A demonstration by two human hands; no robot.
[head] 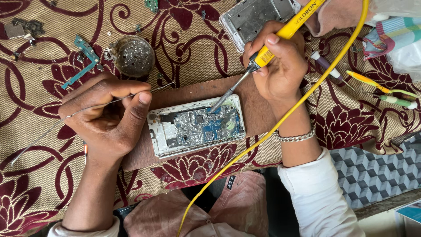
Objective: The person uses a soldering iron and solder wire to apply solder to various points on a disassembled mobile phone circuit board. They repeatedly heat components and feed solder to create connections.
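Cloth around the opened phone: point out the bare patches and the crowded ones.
Bare cloth lies at lower left, below the left hand, and between the round tin and the empty phone shell. The top left holds circuit scraps; the right side is crowded with small screwdrivers and the yellow cord.

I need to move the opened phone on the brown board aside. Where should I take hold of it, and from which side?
Probably by the two long white edges of the opened phone, coming from above near its left end. The exposed circuit board fills the middle, and the soldering iron in the right hand touches the upper right part. The left hand, holding solder wire, is close by.
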